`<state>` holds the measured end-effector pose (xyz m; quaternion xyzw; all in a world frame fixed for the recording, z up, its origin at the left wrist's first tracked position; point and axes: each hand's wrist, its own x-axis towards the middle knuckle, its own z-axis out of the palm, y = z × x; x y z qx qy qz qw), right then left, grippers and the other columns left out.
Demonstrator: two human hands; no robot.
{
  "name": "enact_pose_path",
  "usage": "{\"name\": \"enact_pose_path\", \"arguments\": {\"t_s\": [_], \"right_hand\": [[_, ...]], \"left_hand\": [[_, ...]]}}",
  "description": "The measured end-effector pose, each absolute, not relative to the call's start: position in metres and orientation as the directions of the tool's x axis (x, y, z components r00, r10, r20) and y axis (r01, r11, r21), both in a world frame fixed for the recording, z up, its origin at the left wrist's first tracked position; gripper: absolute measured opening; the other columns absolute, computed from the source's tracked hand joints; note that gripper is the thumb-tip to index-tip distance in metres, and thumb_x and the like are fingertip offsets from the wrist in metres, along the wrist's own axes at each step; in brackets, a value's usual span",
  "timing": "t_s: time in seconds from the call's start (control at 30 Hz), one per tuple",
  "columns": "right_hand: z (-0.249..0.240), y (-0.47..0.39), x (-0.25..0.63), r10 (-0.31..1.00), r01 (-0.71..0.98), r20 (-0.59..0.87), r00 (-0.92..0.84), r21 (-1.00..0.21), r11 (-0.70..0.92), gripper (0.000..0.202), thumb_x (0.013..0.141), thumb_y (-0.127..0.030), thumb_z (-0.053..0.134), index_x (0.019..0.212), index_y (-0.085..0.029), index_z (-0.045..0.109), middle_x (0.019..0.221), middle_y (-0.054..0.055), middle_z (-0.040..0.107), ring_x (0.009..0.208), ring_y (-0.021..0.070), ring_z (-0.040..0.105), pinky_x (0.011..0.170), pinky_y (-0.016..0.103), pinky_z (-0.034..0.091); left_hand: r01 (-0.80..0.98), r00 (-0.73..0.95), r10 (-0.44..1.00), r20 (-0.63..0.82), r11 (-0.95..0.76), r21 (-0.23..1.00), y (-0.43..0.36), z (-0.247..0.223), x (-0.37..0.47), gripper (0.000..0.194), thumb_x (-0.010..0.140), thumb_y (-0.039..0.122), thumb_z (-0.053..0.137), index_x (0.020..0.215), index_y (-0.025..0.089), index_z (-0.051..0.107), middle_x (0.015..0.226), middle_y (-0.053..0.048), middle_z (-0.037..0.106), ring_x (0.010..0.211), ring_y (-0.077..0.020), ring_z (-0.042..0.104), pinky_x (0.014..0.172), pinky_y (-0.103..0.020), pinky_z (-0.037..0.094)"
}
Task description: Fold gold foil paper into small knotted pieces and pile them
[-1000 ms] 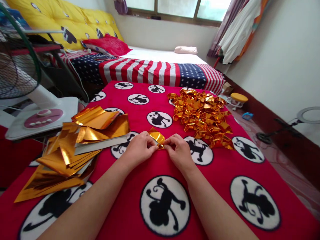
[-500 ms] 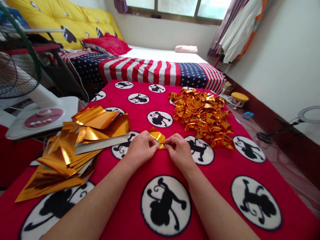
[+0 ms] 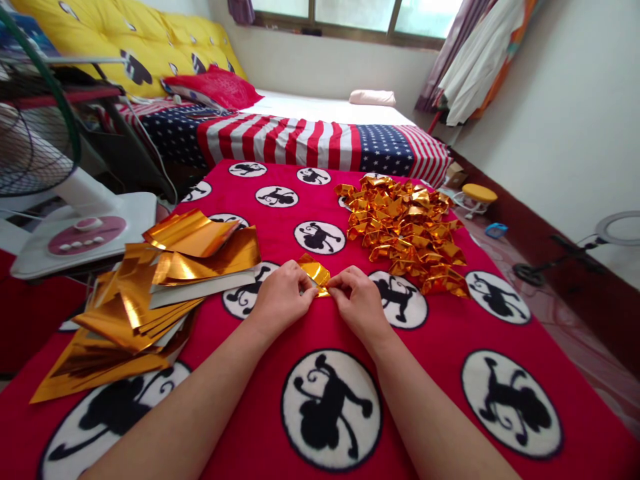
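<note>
Foil (image 3: 315,270) in a two-handed pinch

From my remote seat behind the head camera, I see one small gold foil on the red cloth (image 3: 250,400), dead ahead toward twelve o'clock. The left hand (image 3: 283,293) pinches its near edge from the eight o'clock side; the right hand (image 3: 357,293) pinches the same edge from four o'clock. Thumb and forefinger of each appear closed on it, though I cannot tell how much foil either one grips. The two pinches sit just beside each other, neither hand clearly nearer. The relation that counts: from the pinches the foil's body points away to about eleven o'clock, its long axis, as I judge it, running eleven to five. Unfolded sheets (image 3: 145,300) lie stacked at nine o'clock, near the left hand; crumpled-looking gold pieces (image 3: 405,227) heap at two, beyond the right.
</note>
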<state>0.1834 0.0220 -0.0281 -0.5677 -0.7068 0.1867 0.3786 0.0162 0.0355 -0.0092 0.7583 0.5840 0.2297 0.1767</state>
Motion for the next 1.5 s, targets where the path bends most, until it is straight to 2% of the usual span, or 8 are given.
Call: {"name": "enact_pose_path", "arguments": {"t_s": [0.17,0.27,0.33,0.7,0.9,1.03,1.27,1.5], "right_hand": [[-0.028,0.022,0.183,0.947,0.665,0.315,-0.068,-0.693,0.278,0.014,0.076,-0.007,0.063,0.074,-0.019,0.069,0.077,0.001,0.059,0.072,0.0144,0.055,0.066,0.027,0.043],[-0.027,0.022,0.183,0.947,0.664,0.315,-0.068,-0.694,0.278,0.015,0.076,-0.006,0.063,0.075,-0.019,0.070,0.077,0.001,0.059,0.072,0.0144,0.056,0.066,0.027,0.043],[-0.027,0.022,0.183,0.946,0.663,0.317,-0.064,-0.695,0.278,0.015,0.077,-0.006,0.063,0.075,-0.019,0.070,0.077,0.001,0.059,0.073,0.0146,0.056,0.067,0.026,0.044],[-0.026,0.024,0.188,0.955,0.606,0.282,-0.095,-0.744,0.280,0.025,0.078,-0.003,0.058,0.077,-0.021,0.074,0.081,0.002,0.062,0.078,0.0155,0.061,0.072,0.027,0.047],[-0.020,0.022,0.187,0.964,0.619,0.253,-0.077,-0.746,0.245,0.017,0.077,-0.009,0.061,0.078,-0.020,0.074,0.080,0.002,0.062,0.076,0.0151,0.060,0.071,0.027,0.047],[-0.018,0.018,0.182,0.961,0.666,0.268,-0.073,-0.704,0.247,0.005,0.073,-0.016,0.069,0.077,-0.020,0.071,0.080,0.002,0.061,0.076,0.0162,0.058,0.071,0.028,0.046],[-0.023,0.017,0.178,0.946,0.742,0.315,-0.073,-0.617,0.263,0.009,0.072,-0.016,0.069,0.079,-0.019,0.066,0.083,0.003,0.060,0.079,0.0181,0.055,0.074,0.031,0.045],[-0.024,0.017,0.178,0.950,0.757,0.305,-0.068,-0.604,0.249,0.008,0.072,-0.018,0.069,0.080,-0.020,0.065,0.083,0.003,0.060,0.080,0.0187,0.055,0.074,0.031,0.045]], "left_hand": [[0.786,0.212,0.964,0.160,-0.265,0.559,0.036,-0.012,0.014,0.009,0.074,0.028,0.070,0.074,0.019,0.067,0.080,-0.001,0.059,0.068,-0.0137,0.055,0.062,-0.026,0.041],[0.763,0.234,0.953,0.190,-0.301,0.572,0.035,-0.013,0.013,0.021,0.078,0.027,0.066,0.098,0.025,0.071,0.087,0.000,0.059,0.066,-0.0121,0.054,0.063,-0.025,0.041],[0.762,0.269,0.944,0.190,-0.330,0.557,0.034,-0.014,0.013,0.025,0.081,0.026,0.063,0.104,0.031,0.072,0.091,0.000,0.059,0.067,-0.0117,0.054,0.064,-0.025,0.041],[0.826,0.287,0.949,0.130,-0.314,0.468,0.034,-0.009,0.016,0.024,0.085,0.028,0.059,0.100,0.035,0.077,0.091,-0.003,0.060,0.077,-0.0156,0.057,0.067,-0.027,0.040],[0.827,0.273,0.952,0.138,-0.305,0.472,0.032,-0.008,0.017,0.025,0.085,0.028,0.057,0.101,0.034,0.076,0.091,-0.003,0.060,0.077,-0.0150,0.058,0.065,-0.026,0.039],[0.828,0.260,0.956,0.134,-0.292,0.479,0.032,-0.010,0.017,0.025,0.085,0.028,0.057,0.100,0.034,0.076,0.089,-0.002,0.060,0.077,-0.0150,0.058,0.064,-0.025,0.040],[0.817,0.241,0.960,0.141,-0.279,0.504,0.033,-0.010,0.017,0.026,0.084,0.028,0.056,0.099,0.033,0.077,0.089,-0.002,0.061,0.077,-0.0153,0.059,0.066,-0.026,0.042],[0.812,0.249,0.962,0.113,-0.271,0.517,0.035,-0.009,0.015,0.023,0.079,0.039,0.066,0.097,0.031,0.078,0.091,-0.003,0.063,0.076,-0.0158,0.058,0.066,-0.026,0.042]]}}
